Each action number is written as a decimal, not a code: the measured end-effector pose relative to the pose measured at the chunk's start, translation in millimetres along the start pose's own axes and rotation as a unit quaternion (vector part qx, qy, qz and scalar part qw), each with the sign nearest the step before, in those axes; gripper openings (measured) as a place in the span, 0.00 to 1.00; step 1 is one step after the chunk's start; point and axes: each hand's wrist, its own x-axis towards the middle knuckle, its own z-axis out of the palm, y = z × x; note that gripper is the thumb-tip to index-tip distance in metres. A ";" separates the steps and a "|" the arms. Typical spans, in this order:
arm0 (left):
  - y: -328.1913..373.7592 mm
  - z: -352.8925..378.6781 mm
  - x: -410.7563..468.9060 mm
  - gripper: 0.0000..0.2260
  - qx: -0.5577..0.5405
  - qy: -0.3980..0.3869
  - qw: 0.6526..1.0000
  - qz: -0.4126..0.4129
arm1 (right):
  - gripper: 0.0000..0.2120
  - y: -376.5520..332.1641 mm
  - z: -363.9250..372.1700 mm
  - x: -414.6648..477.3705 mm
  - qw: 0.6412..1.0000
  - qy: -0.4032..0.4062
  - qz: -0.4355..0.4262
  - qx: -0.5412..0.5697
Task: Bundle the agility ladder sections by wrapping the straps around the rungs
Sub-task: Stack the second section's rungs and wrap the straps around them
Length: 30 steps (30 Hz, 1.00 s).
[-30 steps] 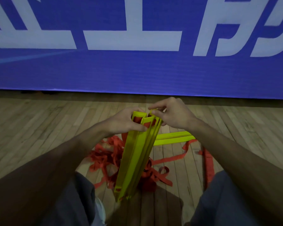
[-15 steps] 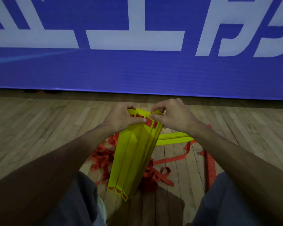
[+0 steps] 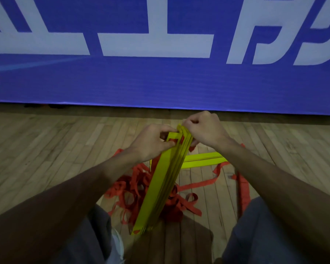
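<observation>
The rungs (image 3: 160, 187), yellow and flat, are gathered face to face in one stack. It stands tilted: its lower end rests on the floor (image 3: 46, 149) between the person's legs (image 3: 265, 235), and its upper end leans away and a little to the right, up between the two hands.

The left grip (image 3: 151, 141) is at the stack's top on the near left side. Its fingers are curled, and thumb and fingertips pinch the end of the outermost rung, which stands slightly off from the others; a bit of red shows in the gap. The right grip (image 3: 204, 130) is clenched over the top on the far right side, knuckles up, fingers wrapped round the rung ends. Both hold the stack at its upper end, with only the stack's thickness between them.

The straps (image 3: 133, 187), red, lie loose in a tangled heap on the floor round the foot of the stack, mostly to its left and behind it. One loose rung (image 3: 204, 161) lies flat on the floor behind the stack, under the right wrist, with a strap trailing from it.

A blue banner (image 3: 160, 82) with large white characters stands along the floor's far edge.
</observation>
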 end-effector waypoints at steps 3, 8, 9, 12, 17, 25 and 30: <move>-3.0 -2.2 0.7 0.13 -0.039 -0.040 0.998 0.005 | 0.17 1.3 -2.2 -1.8 1.000 -0.003 -0.006 -0.010; -9.2 -3.9 3.1 0.11 -0.047 -0.036 0.998 -0.013 | 0.08 2.9 -4.0 -0.8 0.999 -0.006 -0.024 -0.022; -11.6 -4.5 4.5 0.10 -0.042 -0.024 0.998 -0.026 | 0.07 1.5 -5.1 -1.4 0.999 -0.009 -0.031 -0.027; -19.1 -5.4 8.2 0.09 -0.012 0.011 0.999 -0.051 | 0.09 -3.8 -7.3 -6.0 0.997 -0.036 -0.057 -0.024; -23.1 -3.9 10.5 0.05 -0.044 -0.007 0.995 -0.085 | 0.23 -7.8 -4.5 -10.8 0.996 -0.052 -0.049 -0.050; -26.5 -21.7 5.6 0.08 -0.110 -0.116 0.982 -0.102 | 0.15 -2.4 -7.8 -0.1 0.992 -0.077 -0.091 -0.027; -19.9 -30.1 3.4 0.08 -0.169 -0.139 0.971 -0.097 | 0.16 -7.3 -21.0 5.0 0.974 -0.131 -0.171 0.062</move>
